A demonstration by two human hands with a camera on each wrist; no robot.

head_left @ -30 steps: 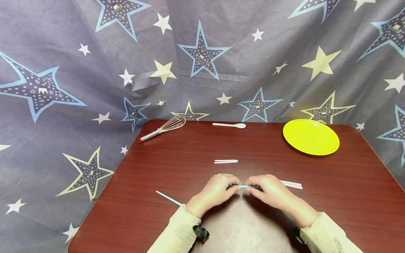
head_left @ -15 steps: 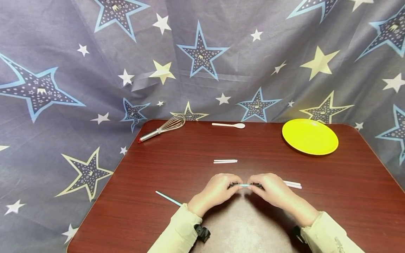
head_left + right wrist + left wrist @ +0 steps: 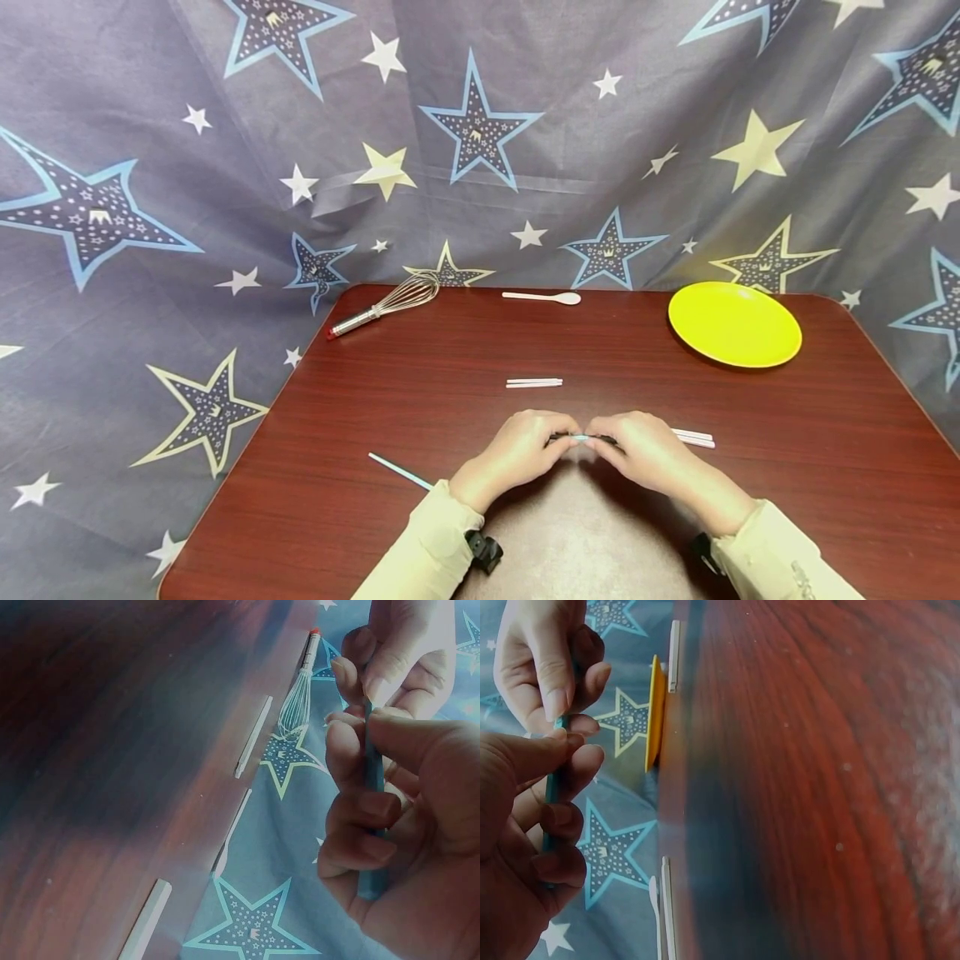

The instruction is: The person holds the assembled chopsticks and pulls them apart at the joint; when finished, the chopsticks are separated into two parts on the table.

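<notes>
Both hands pinch one thin blue stick (image 3: 580, 437) over the near middle of the table. My left hand (image 3: 525, 447) holds its left part, and my right hand (image 3: 639, 447) holds its right part. Thumb tips nearly meet, so just a short bit of blue shows between them in the head view. In the left wrist view the stick (image 3: 553, 787) runs down under the curled fingers. From the right wrist its lower end (image 3: 371, 883) shows dark teal below the fingers. A second light blue stick (image 3: 399, 471) lies by the left forearm, its near end hidden by the sleeve.
Thin white sticks (image 3: 534, 383) lie beyond the hands, and more white sticks (image 3: 694, 438) lie partly behind the right hand. At the back are a whisk (image 3: 408, 293), a white spoon (image 3: 566, 297) and a yellow plate (image 3: 735, 325). A star-patterned cloth (image 3: 480, 217) hangs behind.
The hands have drawn slightly closer together along the blue stick, so less of it shows between the fingertips. Things on the table lie as before.
</notes>
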